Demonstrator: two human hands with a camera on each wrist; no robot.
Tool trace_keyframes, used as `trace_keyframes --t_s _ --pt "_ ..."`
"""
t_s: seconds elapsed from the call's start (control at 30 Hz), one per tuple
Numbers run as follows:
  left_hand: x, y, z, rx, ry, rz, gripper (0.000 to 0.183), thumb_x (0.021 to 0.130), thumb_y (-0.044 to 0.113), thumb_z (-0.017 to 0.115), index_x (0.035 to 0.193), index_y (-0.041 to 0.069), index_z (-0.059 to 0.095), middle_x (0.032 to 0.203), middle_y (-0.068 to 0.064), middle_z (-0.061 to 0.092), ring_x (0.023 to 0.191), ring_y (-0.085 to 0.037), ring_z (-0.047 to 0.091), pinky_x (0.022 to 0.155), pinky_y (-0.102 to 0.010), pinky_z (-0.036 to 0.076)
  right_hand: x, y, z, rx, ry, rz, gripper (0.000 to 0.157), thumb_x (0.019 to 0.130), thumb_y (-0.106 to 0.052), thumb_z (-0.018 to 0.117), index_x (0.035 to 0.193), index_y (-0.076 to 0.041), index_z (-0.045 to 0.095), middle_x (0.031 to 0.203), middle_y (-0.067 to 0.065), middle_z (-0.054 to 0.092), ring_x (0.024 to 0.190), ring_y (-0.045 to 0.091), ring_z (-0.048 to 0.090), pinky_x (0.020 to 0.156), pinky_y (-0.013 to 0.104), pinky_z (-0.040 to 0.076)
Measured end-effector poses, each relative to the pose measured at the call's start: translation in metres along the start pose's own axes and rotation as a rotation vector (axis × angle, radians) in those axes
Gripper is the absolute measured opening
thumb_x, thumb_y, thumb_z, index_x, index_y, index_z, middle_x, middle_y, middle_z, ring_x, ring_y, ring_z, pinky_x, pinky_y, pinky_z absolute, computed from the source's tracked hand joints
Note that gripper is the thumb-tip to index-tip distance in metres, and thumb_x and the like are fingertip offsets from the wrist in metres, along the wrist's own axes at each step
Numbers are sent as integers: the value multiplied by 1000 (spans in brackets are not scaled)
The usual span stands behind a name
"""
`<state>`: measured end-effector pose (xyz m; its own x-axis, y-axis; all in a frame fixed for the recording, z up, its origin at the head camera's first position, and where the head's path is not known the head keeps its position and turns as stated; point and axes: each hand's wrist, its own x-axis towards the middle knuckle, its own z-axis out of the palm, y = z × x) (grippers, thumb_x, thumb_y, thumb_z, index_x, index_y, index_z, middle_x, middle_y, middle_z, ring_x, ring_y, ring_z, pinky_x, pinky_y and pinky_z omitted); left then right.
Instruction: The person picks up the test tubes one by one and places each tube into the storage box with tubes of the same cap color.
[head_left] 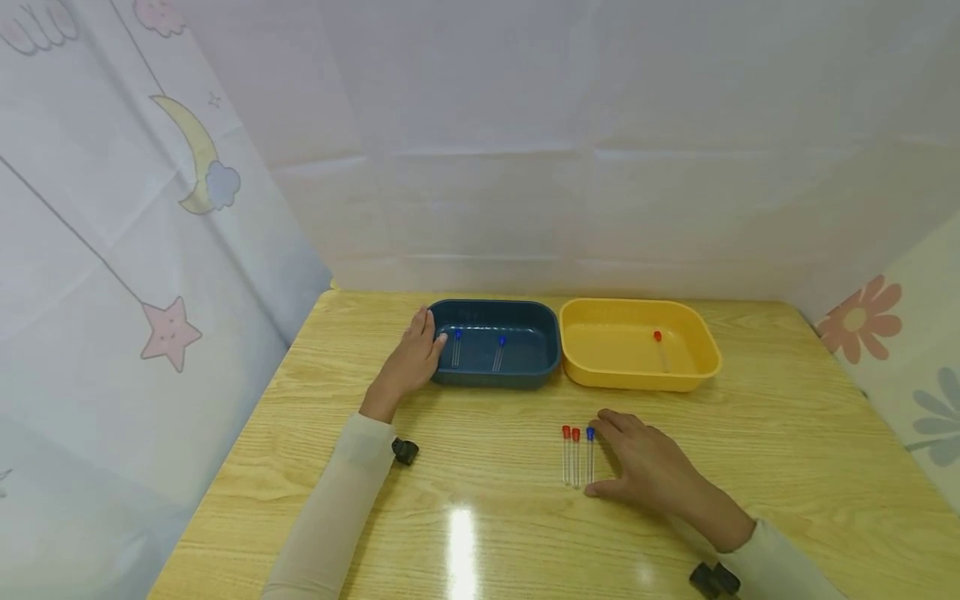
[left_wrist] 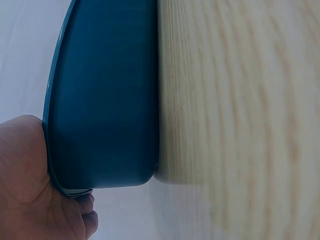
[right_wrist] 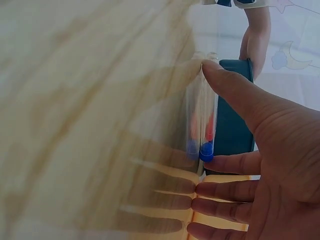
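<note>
On the table lie three capped clear test tubes side by side: two red-capped test tubes (head_left: 576, 457) and a blue-capped test tube (head_left: 590, 457). My right hand (head_left: 648, 462) is spread at the blue-capped one, thumb by its bottom end and index finger by its blue cap (right_wrist: 206, 152). Its fingers look fairly straight, their tips low on the tabletop. At the left end of the dark blue tray (head_left: 495, 380), my left hand (head_left: 408, 358) holds the rim, thumb over the inner side and fingers outside. Two blue-capped test tubes (head_left: 498, 354) lie in that tray.
A yellow tray (head_left: 637, 380) stands against the blue tray's right side, with one red-capped test tube (head_left: 660, 350) in it. Both trays stand near the back edge of the wooden table (head_left: 300, 467). Behind them hangs a pale curtain (head_left: 480, 208).
</note>
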<state>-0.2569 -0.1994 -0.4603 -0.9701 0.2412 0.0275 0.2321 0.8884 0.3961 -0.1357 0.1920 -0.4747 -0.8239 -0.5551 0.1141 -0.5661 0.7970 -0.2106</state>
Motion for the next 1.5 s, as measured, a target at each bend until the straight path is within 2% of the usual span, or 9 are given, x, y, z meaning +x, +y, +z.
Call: trace_keyframes --t_s 0.4,0.73,1.07,1.33,1.5 --pt "0 0 -1 13 0 0 67 113 38 20 159 -6 0 168 -19 -10 156 -36 0 125 -49 8 1 1 0 -16 -5 9 92 72 -63 83 134 0 61 140 21 56 125 40 56 93 58 52" --pt "1 -1 0 5 -4 12 67 113 38 21 160 -7 2 168 -19 -11 156 -35 -2 125 -49 8 3 1 -7 50 -67 95 95 73 -70 79 138 -4 57 143 19 55 128 40 55 98 61 48" --pt "1 -2 0 11 -9 7 68 113 39 20 159 -7 1 168 -19 -11 156 -34 -2 125 -48 8 4 -5 -14 46 8 76 88 73 -59 85 137 -6 57 141 20 57 124 39 58 95 58 52" --pt "1 -2 0 -1 -1 13 67 114 37 22 159 -7 2 168 -19 -11 156 -36 0 125 -50 9 4 -7 -12 71 6 106 91 75 -61 83 140 -5 54 142 19 56 127 40 56 95 58 52" --pt "1 -3 1 4 -2 13 67 113 38 21 159 -8 3 168 -19 -11 156 -36 1 125 -50 9 5 -8 -12 76 34 84 88 75 -63 82 139 -8 55 140 19 58 124 40 58 92 57 53"
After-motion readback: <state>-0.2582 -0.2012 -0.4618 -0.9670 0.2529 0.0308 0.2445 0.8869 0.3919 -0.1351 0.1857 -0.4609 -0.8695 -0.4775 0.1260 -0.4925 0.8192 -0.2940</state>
